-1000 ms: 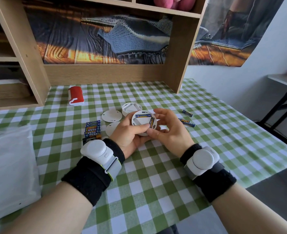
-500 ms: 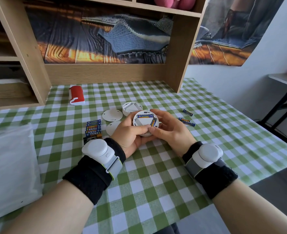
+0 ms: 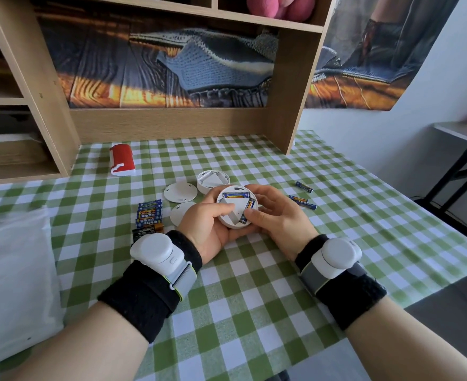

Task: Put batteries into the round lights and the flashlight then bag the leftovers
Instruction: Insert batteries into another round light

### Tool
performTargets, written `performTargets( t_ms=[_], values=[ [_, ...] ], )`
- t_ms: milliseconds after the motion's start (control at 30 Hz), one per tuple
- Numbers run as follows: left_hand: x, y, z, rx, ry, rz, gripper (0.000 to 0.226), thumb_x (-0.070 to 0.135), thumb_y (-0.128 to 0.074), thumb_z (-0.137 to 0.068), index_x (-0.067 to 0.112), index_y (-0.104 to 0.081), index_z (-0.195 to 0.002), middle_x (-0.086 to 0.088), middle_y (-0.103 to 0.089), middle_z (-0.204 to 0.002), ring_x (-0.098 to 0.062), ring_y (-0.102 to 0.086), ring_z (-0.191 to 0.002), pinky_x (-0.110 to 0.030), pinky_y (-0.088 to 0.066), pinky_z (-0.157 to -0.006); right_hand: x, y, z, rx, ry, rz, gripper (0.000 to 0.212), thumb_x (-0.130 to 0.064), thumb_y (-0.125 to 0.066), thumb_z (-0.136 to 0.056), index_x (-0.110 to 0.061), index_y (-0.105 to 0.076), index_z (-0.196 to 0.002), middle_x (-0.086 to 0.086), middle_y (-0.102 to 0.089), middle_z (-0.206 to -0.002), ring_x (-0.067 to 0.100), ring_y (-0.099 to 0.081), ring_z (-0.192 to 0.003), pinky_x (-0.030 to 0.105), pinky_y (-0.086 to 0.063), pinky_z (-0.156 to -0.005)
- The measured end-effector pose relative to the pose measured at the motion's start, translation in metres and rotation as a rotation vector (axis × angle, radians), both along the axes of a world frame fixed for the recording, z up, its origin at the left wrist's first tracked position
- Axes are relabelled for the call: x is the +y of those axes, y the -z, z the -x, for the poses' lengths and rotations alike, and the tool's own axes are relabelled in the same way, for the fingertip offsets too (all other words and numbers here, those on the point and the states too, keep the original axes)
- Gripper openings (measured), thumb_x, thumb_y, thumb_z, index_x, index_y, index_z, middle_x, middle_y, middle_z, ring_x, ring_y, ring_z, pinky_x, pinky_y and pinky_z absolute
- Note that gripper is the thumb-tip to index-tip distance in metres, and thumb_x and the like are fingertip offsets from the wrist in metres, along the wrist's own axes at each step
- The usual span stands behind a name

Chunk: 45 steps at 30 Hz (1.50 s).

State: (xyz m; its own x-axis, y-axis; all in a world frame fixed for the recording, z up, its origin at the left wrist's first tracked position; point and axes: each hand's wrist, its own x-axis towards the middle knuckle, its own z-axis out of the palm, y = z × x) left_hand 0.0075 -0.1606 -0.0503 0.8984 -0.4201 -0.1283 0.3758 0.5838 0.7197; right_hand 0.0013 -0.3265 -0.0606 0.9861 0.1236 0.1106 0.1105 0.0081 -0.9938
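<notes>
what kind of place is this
Probably a room at home, at a desk. The table wears a green checked cloth, a wooden shelf unit stands on it with a pink soft toy on top, and a printed hanging covers the white wall.

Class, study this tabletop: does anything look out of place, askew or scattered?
Yes: three loose batteries lie scattered at odd angles right of the hands, apart from the neat battery pack. Two back covers lie off their lights. The held round light is open, its lowest battery sitting tilted.
</notes>
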Motion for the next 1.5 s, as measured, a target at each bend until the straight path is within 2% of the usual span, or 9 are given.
performTargets(
  t_ms=[233,400,633,700,833,1000,1133,1267,1500],
  values=[
    [-0.002,0.001,0.000,-0.015,0.009,-0.022,0.043,-0.010,-0.031,-0.093,0.010,-0.055,-0.122,-0.025,-0.064,-0.119,-0.040,-0.066,-0.102,-0.052,-0.059,-0.079,0.001,-0.001,0.002,-0.020,0.029,0.049,0.035,-0.006,-0.072,-0.083,-0.017,-0.059,-0.114,0.010,-0.069,-0.115,0.033,-0.065,-0.097,0.055,-0.054,-0.092],
    [-0.002,0.002,-0.001,-0.003,-0.025,-0.013,0.046,-0.008,-0.032,-0.094,0.007,-0.051,-0.133,-0.028,-0.060,-0.128,-0.043,-0.065,-0.105,-0.055,-0.058,-0.082,0.000,-0.012,0.007,-0.007,0.074,0.128,0.028,-0.014,-0.068,-0.091,-0.018,-0.061,-0.118,0.002,-0.070,-0.114,0.018,-0.070,-0.098,0.029,-0.057,-0.080],
    [-0.002,0.001,-0.002,0.091,-0.064,0.035,0.038,0.012,-0.034,-0.101,0.004,-0.052,-0.133,-0.030,-0.066,-0.114,-0.059,-0.060,-0.104,-0.061,-0.050,-0.091,-0.045,-0.032,0.002,-0.115,0.511,0.710,0.013,-0.028,-0.057,-0.096,-0.030,-0.070,-0.100,-0.020,-0.065,-0.083,-0.004,-0.058,-0.069,0.006,-0.041,-0.056],
    [-0.001,-0.002,-0.003,0.093,-0.070,0.025,0.037,0.017,-0.036,-0.102,0.001,-0.055,-0.129,-0.028,-0.069,-0.109,-0.057,-0.062,-0.103,-0.060,-0.051,-0.091,-0.051,-0.031,-0.005,-0.124,0.514,0.838,0.016,-0.025,-0.057,-0.097,-0.027,-0.071,-0.104,-0.017,-0.066,-0.090,-0.001,-0.057,-0.074,0.007,-0.041,-0.059],
    [-0.002,-0.003,-0.005,0.078,-0.077,-0.012,0.033,0.019,-0.039,-0.102,0.003,-0.060,-0.121,-0.024,-0.070,-0.112,-0.054,-0.062,-0.107,-0.060,-0.051,-0.092,-0.052,-0.023,-0.017,-0.126,0.460,1.074,0.023,-0.025,-0.052,-0.098,-0.025,-0.069,-0.114,-0.004,-0.070,-0.109,0.018,-0.059,-0.103,0.035,-0.053,-0.084],
    [0.000,-0.001,-0.006,0.072,-0.070,-0.040,0.033,0.021,-0.037,-0.103,0.004,-0.062,-0.116,-0.024,-0.070,-0.112,-0.053,-0.062,-0.109,-0.056,-0.056,-0.085,-0.043,-0.016,-0.025,-0.149,0.396,1.316,0.025,-0.019,-0.048,-0.099,-0.023,-0.067,-0.116,0.001,-0.068,-0.104,0.023,-0.051,-0.111,0.039,-0.052,-0.080],
    [0.000,-0.001,-0.005,0.066,-0.063,-0.043,0.034,0.022,-0.035,-0.104,0.004,-0.063,-0.111,-0.023,-0.073,-0.102,-0.052,-0.061,-0.109,-0.055,-0.055,-0.087,-0.044,-0.010,-0.029,-0.109,0.380,1.304,0.029,-0.007,-0.049,-0.095,-0.023,-0.065,-0.114,0.004,-0.065,-0.106,0.025,-0.053,-0.109,0.039,-0.053,-0.078],
    [-0.001,-0.001,-0.005,0.085,-0.075,-0.039,0.033,0.022,-0.035,-0.104,0.004,-0.061,-0.114,-0.024,-0.071,-0.109,-0.050,-0.063,-0.107,-0.055,-0.055,-0.085,-0.040,-0.009,-0.028,-0.174,0.389,1.270,0.035,-0.010,-0.049,-0.098,-0.024,-0.061,-0.127,0.006,-0.063,-0.115,0.025,-0.052,-0.113,0.036,-0.050,-0.085],
    [0.002,-0.003,-0.003,0.067,-0.071,-0.004,0.031,0.019,-0.041,-0.102,0.001,-0.059,-0.118,-0.027,-0.068,-0.111,-0.056,-0.060,-0.109,-0.060,-0.049,-0.095,-0.015,-0.020,-0.005,-0.360,0.350,0.795,0.032,-0.015,-0.052,-0.097,-0.032,-0.065,-0.121,-0.010,-0.061,-0.100,-0.004,-0.054,-0.081,0.004,-0.039,-0.071]
  ],
)
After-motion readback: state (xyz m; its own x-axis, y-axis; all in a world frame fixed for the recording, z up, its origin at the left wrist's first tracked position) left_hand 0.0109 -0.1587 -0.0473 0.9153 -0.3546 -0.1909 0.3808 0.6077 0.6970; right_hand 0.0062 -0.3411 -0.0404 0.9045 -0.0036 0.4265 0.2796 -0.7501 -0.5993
